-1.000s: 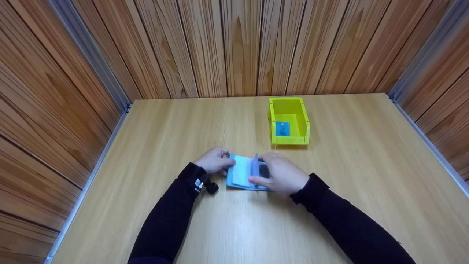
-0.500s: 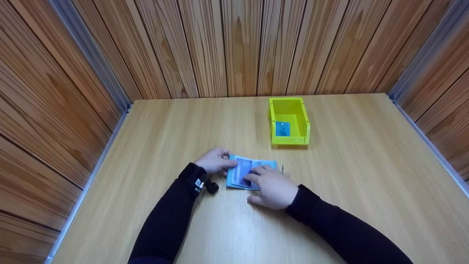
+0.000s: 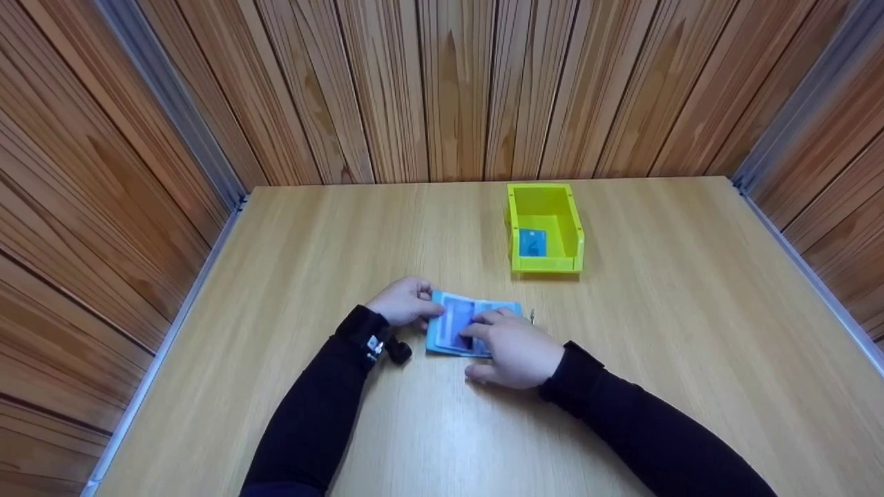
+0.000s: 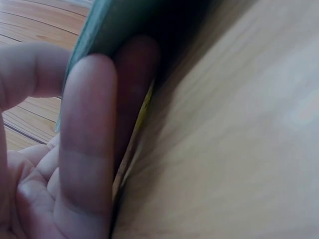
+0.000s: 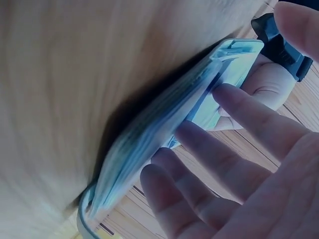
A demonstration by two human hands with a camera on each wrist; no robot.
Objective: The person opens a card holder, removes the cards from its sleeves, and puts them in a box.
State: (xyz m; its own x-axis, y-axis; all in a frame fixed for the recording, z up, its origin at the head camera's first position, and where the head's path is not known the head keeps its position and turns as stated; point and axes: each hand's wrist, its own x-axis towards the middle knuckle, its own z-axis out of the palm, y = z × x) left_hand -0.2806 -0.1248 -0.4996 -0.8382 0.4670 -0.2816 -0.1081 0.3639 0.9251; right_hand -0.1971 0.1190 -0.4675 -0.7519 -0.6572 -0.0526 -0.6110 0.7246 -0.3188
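Observation:
An opened light blue card holder with purplish clear sleeve pages lies on the table, spread between both hands. At its left edge, my left hand pinches the cover, thumb on top and fingers underneath. The left wrist view shows those fingers behind the greenish cover. My right hand lies over the right half and hides part of it, its extended fingertips touching the pages. Seen edge-on in the right wrist view, the card holder has a thick stack of pages and a strap at one end.
Behind the card holder stands a yellow bin with a blue card inside. Wood-panelled walls close off the back and both sides of the table. A small black wrist camera sits by the left hand.
My right hand has turned a sleeve page over to the left and let go of it, moving slightly down and left. Its fingers now rest on the pages. The left hand stays put.

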